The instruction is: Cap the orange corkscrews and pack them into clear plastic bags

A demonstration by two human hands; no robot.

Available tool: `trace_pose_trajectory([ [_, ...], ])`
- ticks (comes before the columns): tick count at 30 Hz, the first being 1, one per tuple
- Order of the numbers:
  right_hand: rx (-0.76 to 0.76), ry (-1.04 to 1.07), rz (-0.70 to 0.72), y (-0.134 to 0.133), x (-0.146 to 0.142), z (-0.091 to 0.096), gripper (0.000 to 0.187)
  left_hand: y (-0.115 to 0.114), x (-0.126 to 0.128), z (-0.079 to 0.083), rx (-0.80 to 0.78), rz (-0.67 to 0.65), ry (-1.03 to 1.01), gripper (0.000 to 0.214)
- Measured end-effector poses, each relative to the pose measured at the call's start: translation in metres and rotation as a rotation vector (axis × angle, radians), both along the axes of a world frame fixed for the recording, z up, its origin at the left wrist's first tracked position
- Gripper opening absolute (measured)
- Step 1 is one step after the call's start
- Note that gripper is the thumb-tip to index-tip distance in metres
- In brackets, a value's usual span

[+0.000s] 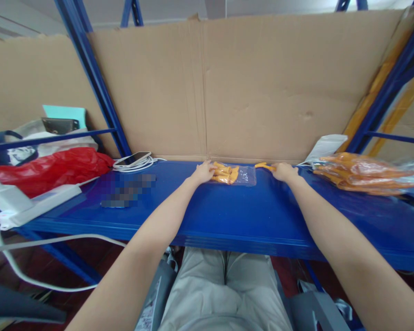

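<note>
Toward the back of the blue table, a clear plastic bag [245, 176] lies flat, with several yellow-orange rolled or tube-like pieces [223, 177] in its left part. My left hand [204, 172] is closed at the left end of this bag, its fingertips against the yellow-orange pieces. To the right of the bag, my right hand [285, 173] pinches a slim yellow-orange piece [264, 166] that points left toward the bag's open-looking end. What kind of item these pieces are is too small to make out.
Orange items in clear plastic [362, 172] lie on the right of the blue table [234, 218]. On the left are a phone [134, 159], a coiled white cable [138, 165], a red bag [58, 168] and a white power strip [44, 204]. Cardboard [262, 87] stands behind.
</note>
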State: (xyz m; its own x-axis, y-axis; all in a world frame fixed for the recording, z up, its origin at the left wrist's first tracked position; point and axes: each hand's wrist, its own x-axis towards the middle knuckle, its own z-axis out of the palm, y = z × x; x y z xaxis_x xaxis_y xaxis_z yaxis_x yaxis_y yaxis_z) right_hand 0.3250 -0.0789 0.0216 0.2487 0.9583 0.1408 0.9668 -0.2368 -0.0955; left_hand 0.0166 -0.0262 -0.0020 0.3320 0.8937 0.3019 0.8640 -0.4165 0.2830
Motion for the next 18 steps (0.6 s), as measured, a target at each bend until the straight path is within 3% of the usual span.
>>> trace_pose_trajectory([
  [3, 0.002, 0.008, 0.018, 0.0, -0.013, 0.009, 0.039, -0.003, 0.001, 0.003, -0.005, 0.04, 0.02, 0.041],
  [8, 0.018, 0.333, 0.236, 0.007, -0.021, 0.012, 0.04, -0.003, -0.001, 0.005, -0.003, 0.101, 0.009, 0.039],
  [10, 0.101, 0.227, 0.245, 0.009, -0.017, 0.008, 0.033, -0.003, -0.003, 0.005, -0.007, 0.122, 0.007, 0.04],
  [12, 0.117, 0.058, 0.254, 0.009, -0.014, 0.002, 0.042, -0.001, -0.003, 0.003, -0.002, 0.14, -0.002, 0.039],
  [14, 0.045, -0.055, 0.276, 0.007, -0.013, -0.002, 0.049, 0.001, -0.004, 0.001, 0.008, 0.153, -0.027, 0.038],
  [18, -0.047, -0.215, 0.32, -0.003, -0.019, 0.003, 0.037, 0.01, -0.008, -0.002, 0.004, 0.169, -0.13, 0.034],
])
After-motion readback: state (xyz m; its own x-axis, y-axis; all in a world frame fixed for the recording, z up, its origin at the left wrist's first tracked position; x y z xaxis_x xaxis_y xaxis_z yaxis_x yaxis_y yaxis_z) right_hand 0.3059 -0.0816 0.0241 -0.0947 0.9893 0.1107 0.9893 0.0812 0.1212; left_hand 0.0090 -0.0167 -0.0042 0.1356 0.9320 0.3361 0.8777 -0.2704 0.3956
